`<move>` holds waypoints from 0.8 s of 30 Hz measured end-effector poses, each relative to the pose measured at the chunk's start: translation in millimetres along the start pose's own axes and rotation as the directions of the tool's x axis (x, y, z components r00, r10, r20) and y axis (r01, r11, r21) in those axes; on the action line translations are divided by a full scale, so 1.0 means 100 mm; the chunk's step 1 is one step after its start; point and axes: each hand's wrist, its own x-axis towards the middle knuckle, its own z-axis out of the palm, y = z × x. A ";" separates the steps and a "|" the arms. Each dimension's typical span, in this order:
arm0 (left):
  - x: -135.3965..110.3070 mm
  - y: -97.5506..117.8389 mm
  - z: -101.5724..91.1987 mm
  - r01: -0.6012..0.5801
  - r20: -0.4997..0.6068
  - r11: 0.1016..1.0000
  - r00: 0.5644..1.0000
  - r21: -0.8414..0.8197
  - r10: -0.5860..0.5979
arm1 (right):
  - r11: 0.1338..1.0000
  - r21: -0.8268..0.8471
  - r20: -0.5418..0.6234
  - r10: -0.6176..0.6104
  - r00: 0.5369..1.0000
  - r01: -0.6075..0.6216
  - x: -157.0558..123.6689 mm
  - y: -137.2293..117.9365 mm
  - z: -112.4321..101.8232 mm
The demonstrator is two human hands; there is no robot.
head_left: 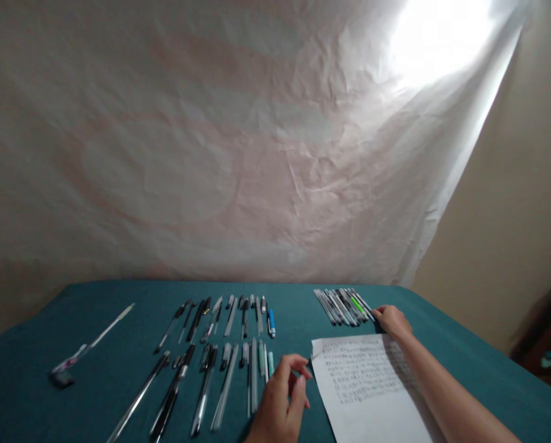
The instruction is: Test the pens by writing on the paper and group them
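Observation:
My right hand [394, 321] reaches to the far side of the table, its fingers closed at the near end of the rightmost pen [366, 307] in a tight row. That row of pens [337, 306] includes a bright green one. Below my right forearm lies a sheet of paper [365, 375] covered with handwriting, partly hidden by the arm. My left hand [284, 397] hovers by the sheet's left edge, fingers loosely bent and apart, with nothing visible in it. Left of it are laid-out pens and their caps, among them a clear pen [225, 386] and a blue marker [271, 323].
A dark green cloth [104, 381] covers the table. Two rows of separated pens spread across its middle. At the left lies a thin white stick-like item [111, 325] with a dark, blurred end. A pale wrinkled sheet [210, 154] hangs behind the table.

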 end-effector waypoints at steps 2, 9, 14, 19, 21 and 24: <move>-0.01 0.02 -0.01 0.005 -0.001 1.000 1.000 -0.002 -0.005 | 1.000 0.002 -0.010 -0.029 1.000 0.029 -0.07 -0.04 -0.07; -0.04 0.00 -0.01 -0.043 0.062 0.998 0.997 0.045 0.041 | 0.935 0.078 -0.078 -0.340 0.937 0.345 -0.61 -0.68 -0.26; -0.03 0.07 -0.06 -0.086 -0.046 0.986 0.995 0.142 0.094 | 0.639 0.312 0.083 -0.756 0.650 0.703 -1.61 -1.39 -0.25; 0.07 0.07 -0.19 0.074 -0.416 0.996 0.905 -0.048 -0.087 | 0.575 0.429 0.178 -0.810 0.559 0.696 -2.31 -1.74 -0.09; 0.12 0.03 -0.25 0.115 -0.509 0.988 0.847 -0.103 -0.151 | 0.592 0.415 0.183 -0.798 0.574 0.691 -2.43 -1.77 -0.01; 0.15 -0.03 -0.28 0.130 -0.571 0.984 0.801 -0.125 -0.178 | 0.603 0.413 0.197 -0.791 0.580 0.682 -2.51 -1.77 0.12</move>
